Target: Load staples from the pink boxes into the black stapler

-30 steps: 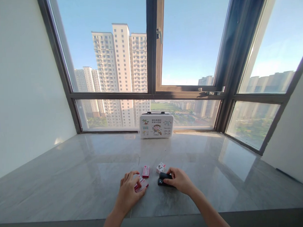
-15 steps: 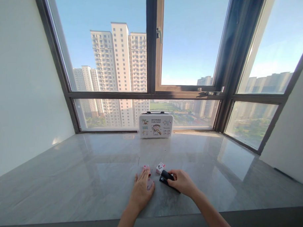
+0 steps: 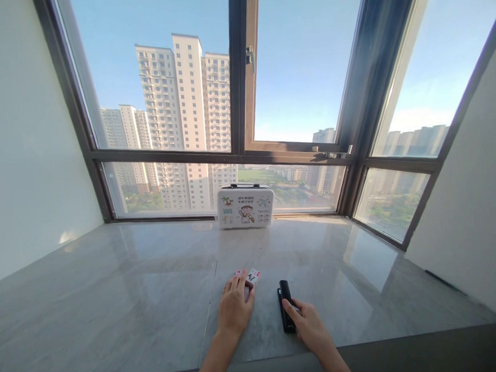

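My right hand (image 3: 305, 317) is wrapped around the rear of a black stapler (image 3: 286, 307) that points away from me on the sill. Its thumb lies along the stapler's side. To the left, my left hand (image 3: 235, 306) bends its fingers over a small red-and-white box (image 3: 238, 272), mostly hidden beneath them. Against the index fingertip sits a small white box (image 3: 254, 276) with a dark stapler-like picture and red print. How firmly the left fingers grip cannot be seen.
A white case (image 3: 246, 208) with cartoon prints and a black handle stands upright against the window. The grey marble-look sill (image 3: 154, 298) ends at a front edge near my wrists. Dark window frames (image 3: 214, 154) and a white wall (image 3: 23, 161) border it.
My right hand has moved the stapler right, away from the boxes, and turned it to point forward. The white box now lies closer to my left hand. The view has shifted slightly right.
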Available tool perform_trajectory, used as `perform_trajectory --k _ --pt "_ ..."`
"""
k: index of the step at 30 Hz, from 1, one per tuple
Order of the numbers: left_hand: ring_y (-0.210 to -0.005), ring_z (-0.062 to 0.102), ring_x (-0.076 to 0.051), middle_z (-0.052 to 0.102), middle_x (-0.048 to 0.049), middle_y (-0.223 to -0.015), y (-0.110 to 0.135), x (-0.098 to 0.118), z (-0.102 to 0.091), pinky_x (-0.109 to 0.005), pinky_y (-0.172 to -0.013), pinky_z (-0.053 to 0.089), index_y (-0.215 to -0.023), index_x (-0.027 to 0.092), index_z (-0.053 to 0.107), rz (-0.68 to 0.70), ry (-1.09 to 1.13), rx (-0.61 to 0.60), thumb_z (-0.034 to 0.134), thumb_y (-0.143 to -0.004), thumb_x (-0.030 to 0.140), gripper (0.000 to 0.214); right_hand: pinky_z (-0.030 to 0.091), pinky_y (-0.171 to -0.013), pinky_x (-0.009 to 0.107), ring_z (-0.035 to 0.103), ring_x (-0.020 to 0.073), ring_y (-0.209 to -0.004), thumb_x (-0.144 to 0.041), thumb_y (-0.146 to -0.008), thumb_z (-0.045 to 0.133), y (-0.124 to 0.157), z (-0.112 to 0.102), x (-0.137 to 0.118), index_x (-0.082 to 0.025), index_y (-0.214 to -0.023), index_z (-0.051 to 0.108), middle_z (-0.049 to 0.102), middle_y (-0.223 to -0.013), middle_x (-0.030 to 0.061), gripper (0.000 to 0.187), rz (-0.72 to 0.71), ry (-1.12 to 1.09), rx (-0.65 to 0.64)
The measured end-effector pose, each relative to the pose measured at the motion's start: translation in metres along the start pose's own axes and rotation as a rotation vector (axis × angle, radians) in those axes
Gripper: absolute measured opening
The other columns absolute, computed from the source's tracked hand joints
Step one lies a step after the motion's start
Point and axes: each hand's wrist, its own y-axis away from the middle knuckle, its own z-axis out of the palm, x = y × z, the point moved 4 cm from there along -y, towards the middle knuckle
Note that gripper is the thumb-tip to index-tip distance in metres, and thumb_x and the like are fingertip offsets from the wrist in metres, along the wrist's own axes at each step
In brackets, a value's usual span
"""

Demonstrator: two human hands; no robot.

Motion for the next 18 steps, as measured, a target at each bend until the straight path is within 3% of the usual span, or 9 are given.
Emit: perform_trajectory --k 2,6,11,14,18 --pt "-0.13 0.046 -0.029 0.053 -0.0113 -0.139 0.002 0.005 -0.001 -0.044 -0.111 0.036 -0.153 0.024 0.038 0.03 -0.034 0.01 0.039 -0.1 0.039 0.055 0.029 -0.039 0.024 0.043 0.013 -0.039 -0.077 -0.089 0.046 0.004 0.005 0.001 -0.011 -0.11 0.068 0.049 -0.052 -0.0014 0.073 -0.003 -0.046 -0.002" --pt "-0.133 0.044 -0.028 0.05 -0.0111 -0.14 0.005 0.012 0.001 -0.044 -0.108 0.04 -0.148 0.028 0.045 0.067 -0.078 0.005 0.032 -0.103 0.039 0.048 0.029 -0.039 0.021 0.042 0.0109 -0.039 -0.074 -0.09 0.046 0.007 0.014 0.003 -0.009 -0.113 0.066 0.051 -0.054 -0.0013 0.071 -0.03 -0.102 -0.006" --pt "-0.135 0.043 -0.028 0.049 -0.0112 -0.14 0.012 0.008 0.002 -0.043 -0.107 0.042 -0.142 0.025 0.05 0.037 -0.059 0.009 0.03 -0.104 0.036 0.044 0.028 -0.033 0.02 0.039 0.0123 -0.032 -0.077 -0.089 0.04 0.001 0.031 0.002 -0.008 -0.13 0.055 0.049 -0.045 -0.004 0.081 0.002 -0.124 -0.069" --pt "-0.131 0.047 -0.027 0.05 -0.0106 -0.138 0.022 0.001 -0.001 -0.04 -0.102 0.045 -0.139 0.026 0.051 0.003 -0.042 0.005 0.03 -0.103 0.031 0.042 0.027 -0.031 0.019 0.038 0.0117 -0.03 -0.079 -0.088 0.04 -0.006 0.054 -0.011 -0.009 -0.136 0.049 0.05 -0.045 -0.005 0.085 0.018 -0.156 -0.132" --pt "-0.13 0.049 -0.026 0.048 -0.0114 -0.14 0.037 -0.021 -0.015 -0.039 -0.099 0.048 -0.138 0.025 0.05 -0.04 -0.035 0.024 0.03 -0.102 0.027 0.041 0.03 -0.032 0.019 0.041 0.0116 -0.031 -0.075 -0.09 0.042 -0.014 0.103 -0.038 -0.013 -0.124 0.056 0.052 -0.046 -0.0042 0.072 -0.054 -0.171 -0.235"
